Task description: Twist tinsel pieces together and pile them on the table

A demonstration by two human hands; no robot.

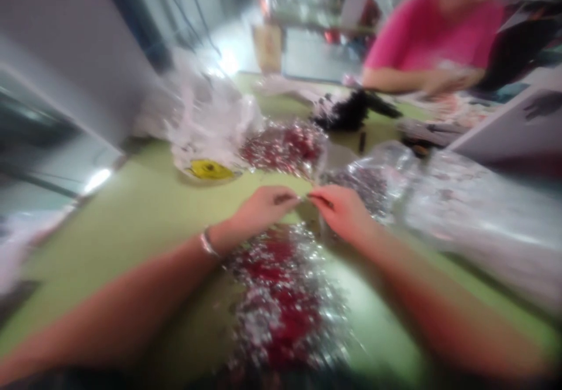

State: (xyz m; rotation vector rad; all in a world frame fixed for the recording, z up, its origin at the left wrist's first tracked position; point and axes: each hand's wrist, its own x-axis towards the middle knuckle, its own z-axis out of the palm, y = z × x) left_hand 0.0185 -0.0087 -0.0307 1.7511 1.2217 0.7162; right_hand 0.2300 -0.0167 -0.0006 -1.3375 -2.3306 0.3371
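Note:
My left hand (267, 207) and my right hand (340, 205) meet fingertip to fingertip over the green table (153, 202). Both hands are closed in a pinch. Whatever lies between the fingertips is too small and blurred to name. Below them, near my body, spreads a pile of silver and red tinsel (285, 296). Another red and silver tinsel heap (285, 147) sits just beyond the hands. Right of that, a clear plastic bag (373, 182) with silvery pieces is close to my right hand.
White plastic bags (211, 109) and a yellow oval item (211, 170) are at the back left. Black fluffy material (346, 110) lies at the back. Large plastic sheeting (487, 214) covers the right side. A person in a pink top (430, 38) sits across the table.

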